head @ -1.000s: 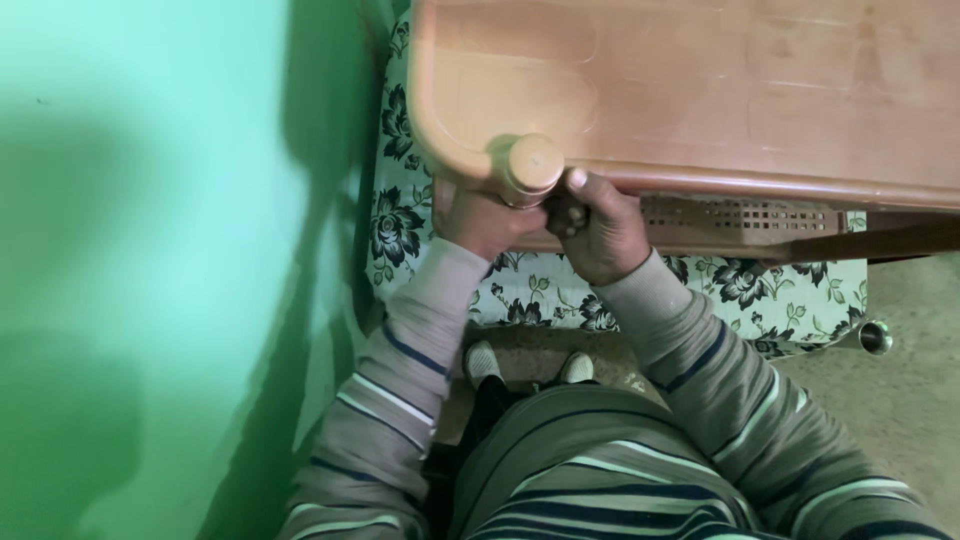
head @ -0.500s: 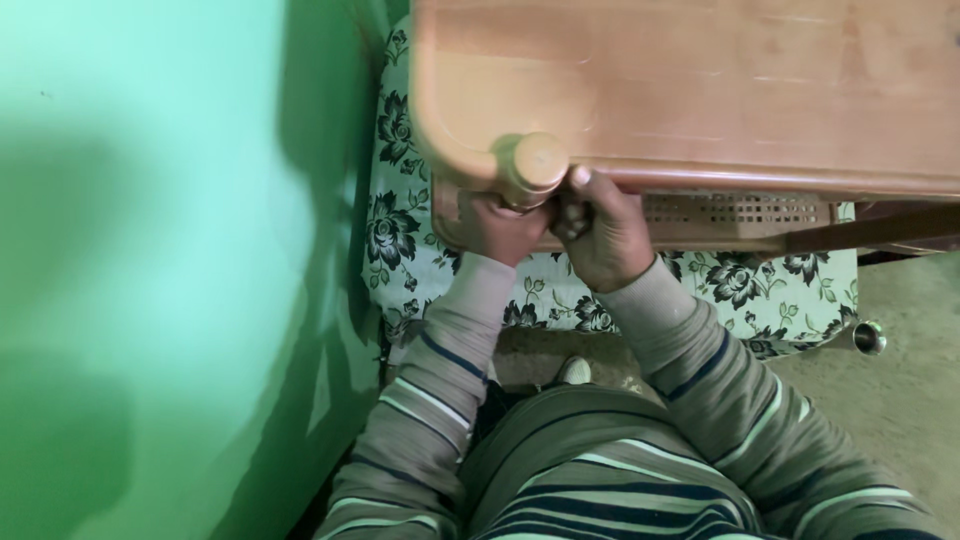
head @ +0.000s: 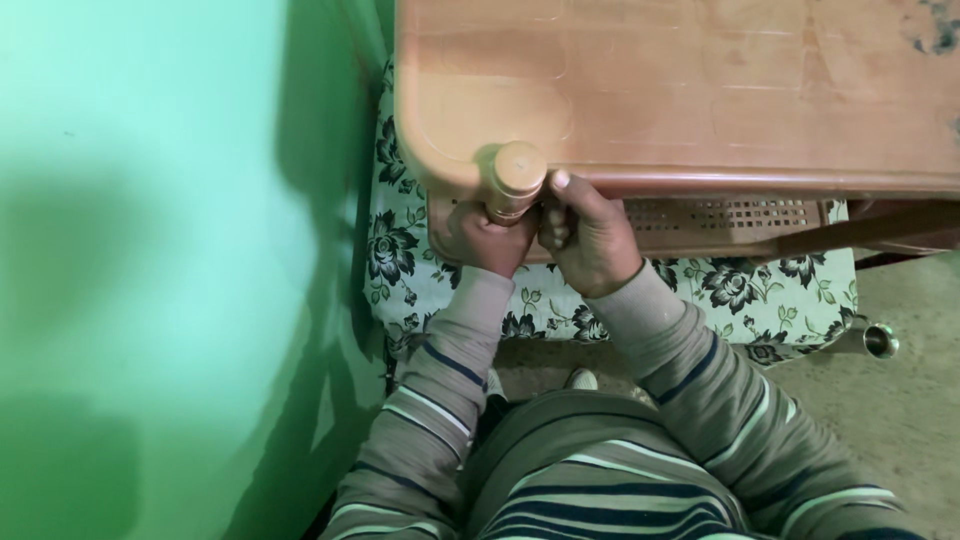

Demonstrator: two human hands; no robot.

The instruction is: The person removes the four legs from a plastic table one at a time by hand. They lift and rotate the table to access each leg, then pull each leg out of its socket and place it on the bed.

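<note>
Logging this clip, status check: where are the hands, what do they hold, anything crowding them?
Left hand and right hand both gripping the brown cylindrical leg at the plastic table corner. Green wall close on the left; floral cloth beneath.

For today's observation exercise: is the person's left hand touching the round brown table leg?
Touching. The head view shows the left hand wrapped round the table leg just beneath its top, no gap visible.

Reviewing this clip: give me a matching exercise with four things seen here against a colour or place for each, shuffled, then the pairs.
Things:
1. wall
2. table top
3. cloth
4. metal cup

Descriptions:
A. white with dark flowers
B. on the floor at right
C. green
D. brownish plastic, above the hands

Pairs: 1-C, 2-D, 3-A, 4-B
</note>
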